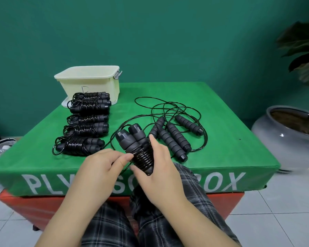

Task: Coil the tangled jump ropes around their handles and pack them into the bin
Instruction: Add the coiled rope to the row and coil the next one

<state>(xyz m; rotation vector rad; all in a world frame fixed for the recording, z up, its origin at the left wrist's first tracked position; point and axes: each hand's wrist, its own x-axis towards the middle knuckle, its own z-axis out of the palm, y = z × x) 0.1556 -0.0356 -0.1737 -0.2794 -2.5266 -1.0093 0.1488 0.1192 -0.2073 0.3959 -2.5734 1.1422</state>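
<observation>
Over the bench [221, 107] near edge: pair of handles [135, 139] being held side by side above the lap
Right hand [161, 168]: gripping the wound handles, steadying them so turns stack tight
Left hand [103, 163]: pinching the cord [143, 157], feeding the next turn
Handle axis: long axis tilting up and away, end caps pointing to far left
Loose cord: trailing onto the bench
Coiled bundles [86, 122]: lying crosswise in a row, staged near the bin [89, 81]
Tangled ropes [175, 132]: waiting at right, likely next
</observation>
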